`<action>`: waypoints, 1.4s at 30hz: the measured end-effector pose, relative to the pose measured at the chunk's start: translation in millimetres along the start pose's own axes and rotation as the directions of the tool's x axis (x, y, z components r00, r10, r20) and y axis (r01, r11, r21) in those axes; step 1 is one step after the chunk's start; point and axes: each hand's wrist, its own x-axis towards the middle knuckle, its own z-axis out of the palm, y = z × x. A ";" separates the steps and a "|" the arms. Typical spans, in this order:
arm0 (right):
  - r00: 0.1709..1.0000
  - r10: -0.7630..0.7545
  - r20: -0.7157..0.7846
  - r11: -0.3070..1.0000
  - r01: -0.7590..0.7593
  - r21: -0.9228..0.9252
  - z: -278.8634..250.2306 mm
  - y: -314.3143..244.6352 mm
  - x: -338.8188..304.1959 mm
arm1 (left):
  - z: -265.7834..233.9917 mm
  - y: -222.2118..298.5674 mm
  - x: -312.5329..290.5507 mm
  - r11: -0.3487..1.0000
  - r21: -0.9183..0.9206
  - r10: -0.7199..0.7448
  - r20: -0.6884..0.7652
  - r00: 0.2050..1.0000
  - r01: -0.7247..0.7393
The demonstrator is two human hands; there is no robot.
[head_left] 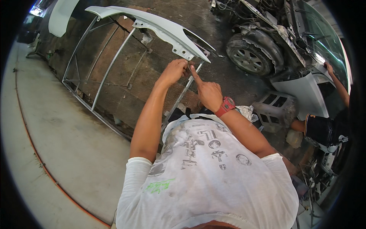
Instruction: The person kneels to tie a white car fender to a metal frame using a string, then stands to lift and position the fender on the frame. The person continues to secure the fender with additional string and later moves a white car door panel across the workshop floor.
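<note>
A pale grey car fender (152, 21) rests across a metal tube stand (118, 57), its pointed end toward me. Just below that end, my left hand (175, 71) is closed, thumb and fingers pinched at a small dark thing too hidden to name. Close against its fingertips is my right hand (209, 92), index finger stretched out and the other fingers curled. Nothing shows in its grip. A red wristwatch (227, 105) is on my right wrist. Both hands are over the stand's near right tube (182, 93).
A second pale panel (61, 17) stands at the far left. On the right is a partly stripped car with its wheel (249, 55) exposed, and another person's arm (339, 82) reaches toward it. Below lies a grey slotted part (275, 108). An orange hose (44, 166) crosses the left floor.
</note>
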 end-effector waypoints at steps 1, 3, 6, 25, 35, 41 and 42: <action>1.000 0.003 0.022 1.000 -0.003 -0.015 -0.4 0.2 2.7 | -2.2 0.7 -0.7 0.999 -0.039 0.011 -0.013 1.000 -0.011; 0.999 -0.001 0.043 0.999 0.003 -0.046 -5.6 4.1 -2.0 | -0.2 17.4 -6.9 1.000 -0.009 -0.002 0.017 1.000 0.002; 0.994 0.011 0.104 0.991 0.003 -0.130 -12.3 1.8 1.4 | -1.7 12.0 -2.8 0.992 0.120 -0.040 -0.021 0.999 0.042; 0.995 0.017 0.097 0.999 -0.022 0.047 -14.0 -7.4 1.5 | -22.0 -52.2 -11.4 0.704 -0.659 0.007 0.379 0.925 0.264; 0.997 0.074 0.012 0.985 -0.075 0.153 -3.0 -12.3 -10.6 | -25.8 -44.8 -13.3 0.757 -0.604 -0.055 0.321 0.946 0.249; 0.994 0.050 -0.096 0.953 -0.018 0.303 5.9 -20.9 -11.9 | -17.6 -37.2 -19.6 0.659 -0.716 0.011 0.315 0.949 0.230; 0.995 0.056 -0.082 0.947 -0.027 0.319 5.9 -21.1 -12.3 | -17.0 -42.3 -21.1 0.615 -0.751 0.037 0.334 0.942 0.242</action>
